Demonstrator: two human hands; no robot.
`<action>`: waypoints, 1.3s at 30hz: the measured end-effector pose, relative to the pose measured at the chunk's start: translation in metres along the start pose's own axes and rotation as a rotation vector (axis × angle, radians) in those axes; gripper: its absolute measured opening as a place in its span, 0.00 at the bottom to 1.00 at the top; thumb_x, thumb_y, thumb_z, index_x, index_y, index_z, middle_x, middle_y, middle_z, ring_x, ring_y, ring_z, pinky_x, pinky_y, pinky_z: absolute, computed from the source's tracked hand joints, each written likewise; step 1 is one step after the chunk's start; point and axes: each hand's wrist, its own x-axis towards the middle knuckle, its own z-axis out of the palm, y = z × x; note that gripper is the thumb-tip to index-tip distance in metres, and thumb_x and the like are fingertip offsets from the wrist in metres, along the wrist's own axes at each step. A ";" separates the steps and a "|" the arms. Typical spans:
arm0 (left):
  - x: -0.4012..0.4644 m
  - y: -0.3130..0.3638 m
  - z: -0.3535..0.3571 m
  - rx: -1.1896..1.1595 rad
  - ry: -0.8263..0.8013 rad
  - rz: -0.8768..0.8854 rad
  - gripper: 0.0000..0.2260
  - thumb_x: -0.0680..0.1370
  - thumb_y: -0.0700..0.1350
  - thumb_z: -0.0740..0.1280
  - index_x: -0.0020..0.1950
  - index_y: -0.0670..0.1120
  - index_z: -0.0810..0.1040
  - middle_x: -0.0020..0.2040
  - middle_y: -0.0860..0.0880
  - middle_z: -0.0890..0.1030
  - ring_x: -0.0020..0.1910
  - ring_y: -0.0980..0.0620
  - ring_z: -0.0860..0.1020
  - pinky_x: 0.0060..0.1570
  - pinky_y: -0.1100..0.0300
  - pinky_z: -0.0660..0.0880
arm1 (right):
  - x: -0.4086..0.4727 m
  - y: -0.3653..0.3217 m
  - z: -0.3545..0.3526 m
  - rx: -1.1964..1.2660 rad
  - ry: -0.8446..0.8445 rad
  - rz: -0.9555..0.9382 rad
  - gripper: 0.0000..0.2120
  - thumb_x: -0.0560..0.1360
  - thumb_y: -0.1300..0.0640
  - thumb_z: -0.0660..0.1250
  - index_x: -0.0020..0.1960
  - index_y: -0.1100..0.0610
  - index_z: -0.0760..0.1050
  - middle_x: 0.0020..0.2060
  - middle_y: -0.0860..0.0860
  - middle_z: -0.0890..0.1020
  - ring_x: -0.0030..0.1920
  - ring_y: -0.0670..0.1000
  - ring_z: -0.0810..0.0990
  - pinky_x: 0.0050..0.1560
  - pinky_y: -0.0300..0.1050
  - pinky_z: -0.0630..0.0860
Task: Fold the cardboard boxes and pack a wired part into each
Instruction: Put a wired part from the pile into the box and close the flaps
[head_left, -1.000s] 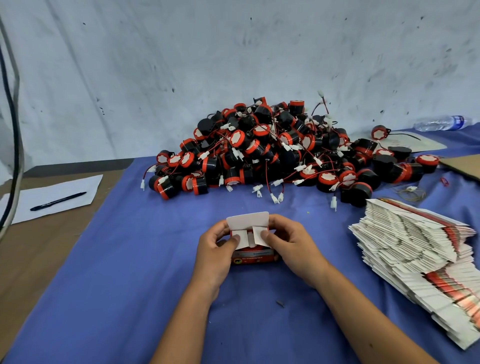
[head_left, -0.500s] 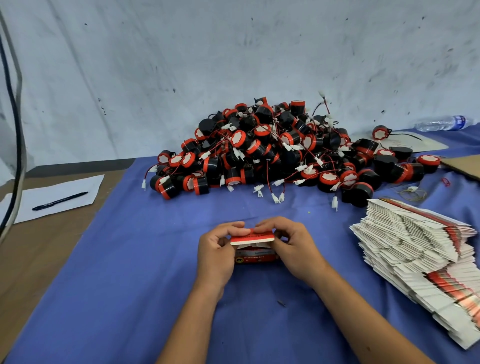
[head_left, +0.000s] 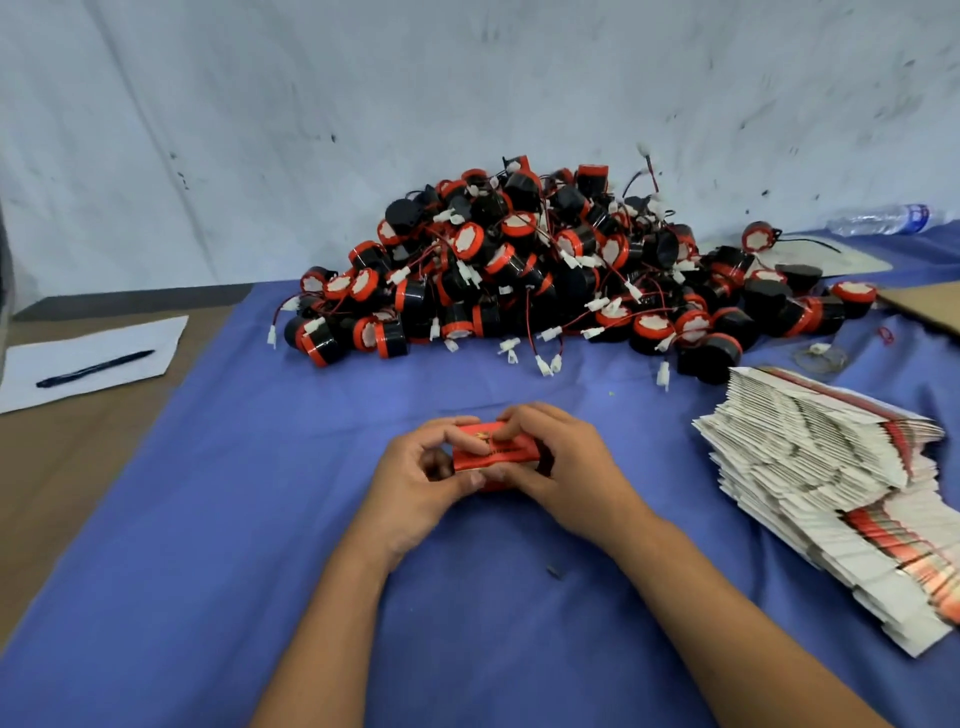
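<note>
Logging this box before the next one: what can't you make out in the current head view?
- Red box: contents hidden by its closed walls; ends covered by left hand and right hand.
- Box print: blurred, unreadable.
- Stack of flat boxes: cut off by the right edge.
- Pile of wired parts: lower ones buried.
- Bottle label: too small.
</note>
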 end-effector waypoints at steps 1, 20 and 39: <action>0.002 0.000 0.000 0.029 0.004 0.009 0.13 0.71 0.30 0.78 0.48 0.45 0.86 0.64 0.52 0.83 0.47 0.45 0.77 0.55 0.35 0.77 | 0.000 -0.001 0.001 -0.044 0.004 -0.023 0.11 0.74 0.53 0.77 0.52 0.54 0.78 0.53 0.48 0.81 0.53 0.52 0.79 0.52 0.51 0.77; -0.001 0.005 0.003 0.108 0.029 -0.006 0.31 0.69 0.36 0.81 0.64 0.61 0.76 0.61 0.54 0.82 0.38 0.43 0.74 0.46 0.39 0.81 | -0.003 -0.013 0.000 -0.125 -0.070 0.039 0.20 0.83 0.46 0.56 0.74 0.39 0.72 0.59 0.40 0.72 0.65 0.49 0.64 0.71 0.46 0.64; -0.002 0.008 0.005 0.035 0.133 0.049 0.13 0.71 0.39 0.79 0.51 0.54 0.85 0.62 0.56 0.84 0.39 0.47 0.78 0.50 0.46 0.81 | -0.004 -0.010 -0.006 0.115 0.019 0.063 0.14 0.78 0.66 0.68 0.59 0.51 0.80 0.62 0.42 0.81 0.63 0.44 0.79 0.62 0.50 0.78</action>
